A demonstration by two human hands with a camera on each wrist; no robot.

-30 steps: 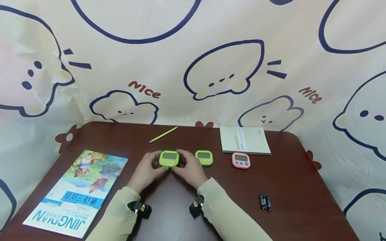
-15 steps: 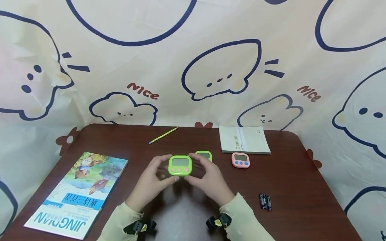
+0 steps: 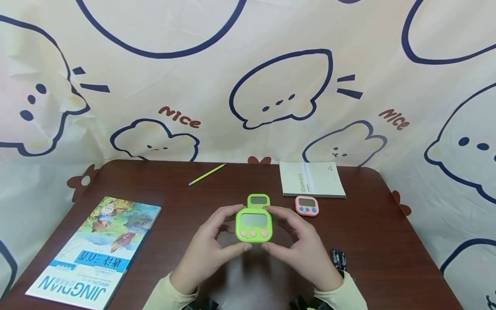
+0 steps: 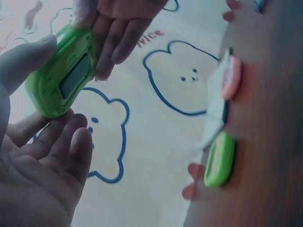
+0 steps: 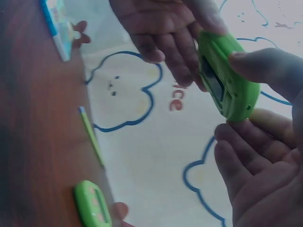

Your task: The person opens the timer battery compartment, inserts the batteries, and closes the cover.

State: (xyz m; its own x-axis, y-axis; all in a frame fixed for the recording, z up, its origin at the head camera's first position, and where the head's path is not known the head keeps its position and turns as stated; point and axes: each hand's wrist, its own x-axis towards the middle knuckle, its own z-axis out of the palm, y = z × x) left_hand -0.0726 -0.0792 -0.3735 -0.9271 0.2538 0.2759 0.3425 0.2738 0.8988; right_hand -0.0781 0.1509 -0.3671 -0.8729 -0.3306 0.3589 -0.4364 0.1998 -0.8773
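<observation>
A lime-green digital timer (image 3: pixel 253 231) with a grey screen and pink buttons is raised above the table, its face toward the head camera. My left hand (image 3: pixel 209 249) pinches its left side between thumb and fingers. On the other side my right hand (image 3: pixel 301 247) pinches it the same way, thumb at the lower corner. Both wrist views show a dark rectangular patch (image 4: pixel 75 78) on the timer's back. Just behind, partly covered in the head view, a second green timer (image 3: pixel 258 200) rests on the table.
A pink timer (image 3: pixel 307 207) sits right of the hands, before a notebook (image 3: pixel 311 178). Small dark batteries (image 3: pixel 339 259) lie beyond the right wrist, partly hidden. A yellow-green pencil (image 3: pixel 207 174) lies at the back, a large picture book (image 3: pixel 97 254) at left. Patterned cloth surrounds the brown table (image 3: pixel 387 241).
Both hands have lifted the green timer and brought it nearer and to the right, so that it overlaps the second green timer. The right hand now partly covers the batteries.
</observation>
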